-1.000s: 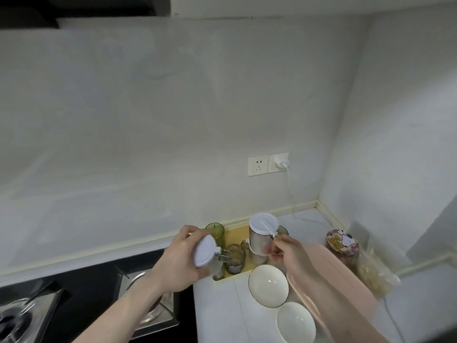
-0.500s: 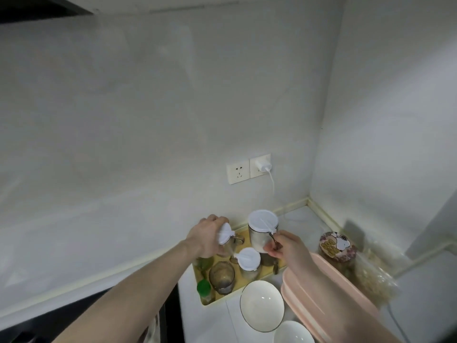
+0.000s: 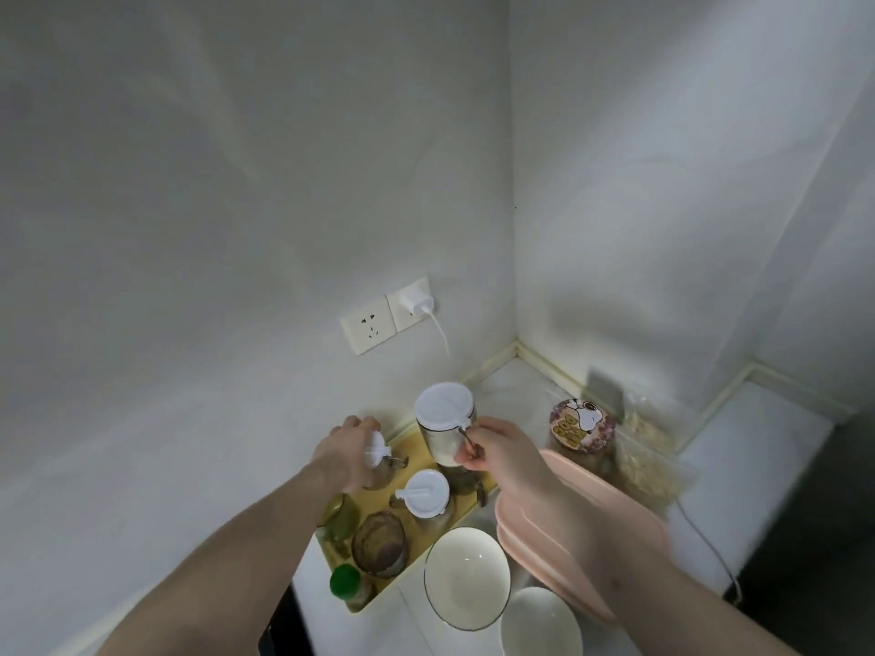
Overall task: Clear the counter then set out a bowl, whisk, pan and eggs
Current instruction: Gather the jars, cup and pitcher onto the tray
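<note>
A yellow tray (image 3: 416,551) of seasoning jars lies on the white counter against the back wall. My left hand (image 3: 348,449) grips a small white-lidded glass jar (image 3: 377,459) at the tray's back left. My right hand (image 3: 492,449) pinches the thin spoon handle (image 3: 466,442) of a tall jar with a white lid (image 3: 444,421) at the tray's back right. Between them stands another white-lidded jar (image 3: 424,493). Two white bowls, a large one (image 3: 466,577) and a smaller one (image 3: 540,624), sit in front of the tray. No whisk, pan or eggs show.
Pink plates (image 3: 582,494) are stacked under my right forearm. A cartoon-lidded jar (image 3: 581,426) and a bag of food (image 3: 651,466) stand in the corner. A charger cable (image 3: 440,333) hangs from the wall socket. An open glass jar (image 3: 379,544) and green-capped bottle (image 3: 345,582) fill the tray's front.
My left hand carried the small white-lidded jar from the tray's front left to its back left. My right hand stayed on the tall jar. The view swung right, hiding the stove.
</note>
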Action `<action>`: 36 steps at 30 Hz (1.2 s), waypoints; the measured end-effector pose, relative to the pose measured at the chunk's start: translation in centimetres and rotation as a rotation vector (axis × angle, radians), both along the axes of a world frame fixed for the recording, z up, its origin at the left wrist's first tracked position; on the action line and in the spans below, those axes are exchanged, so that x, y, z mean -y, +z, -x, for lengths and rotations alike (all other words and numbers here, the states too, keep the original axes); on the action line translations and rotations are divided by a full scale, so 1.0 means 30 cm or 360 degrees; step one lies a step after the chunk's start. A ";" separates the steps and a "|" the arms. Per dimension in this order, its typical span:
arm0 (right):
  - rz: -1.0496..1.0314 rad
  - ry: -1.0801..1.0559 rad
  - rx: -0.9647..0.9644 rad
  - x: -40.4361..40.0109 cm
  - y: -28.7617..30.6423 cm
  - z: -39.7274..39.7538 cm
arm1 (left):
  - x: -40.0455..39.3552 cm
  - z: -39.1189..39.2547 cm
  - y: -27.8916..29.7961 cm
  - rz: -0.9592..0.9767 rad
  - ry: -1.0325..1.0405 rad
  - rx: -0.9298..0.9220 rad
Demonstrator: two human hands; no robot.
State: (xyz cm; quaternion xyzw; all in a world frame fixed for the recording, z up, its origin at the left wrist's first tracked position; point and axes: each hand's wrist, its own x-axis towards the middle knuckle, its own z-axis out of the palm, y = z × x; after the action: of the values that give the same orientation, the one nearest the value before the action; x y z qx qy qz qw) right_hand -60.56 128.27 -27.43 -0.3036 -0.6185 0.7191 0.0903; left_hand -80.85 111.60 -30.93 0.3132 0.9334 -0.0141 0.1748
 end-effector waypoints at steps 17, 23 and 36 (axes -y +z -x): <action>0.0123 -0.0039 -0.0138 0.020 -0.080 -0.080 | 0.007 0.084 -0.219 0.0251 -0.0031 0.0009; 0.0124 0.0010 -0.0141 0.024 -0.092 -0.054 | 0.014 0.084 -0.262 0.0209 -0.0075 0.0059; 0.0045 0.0197 0.0053 0.020 -0.178 0.117 | 0.095 0.017 -0.133 -0.0190 0.0013 0.0088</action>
State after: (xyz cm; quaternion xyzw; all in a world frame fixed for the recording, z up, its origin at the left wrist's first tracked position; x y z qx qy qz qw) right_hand -64.06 127.66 -32.77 -0.2778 -0.6273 0.7268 0.0311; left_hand -81.36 108.74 -34.91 0.3196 0.9286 0.0510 0.1817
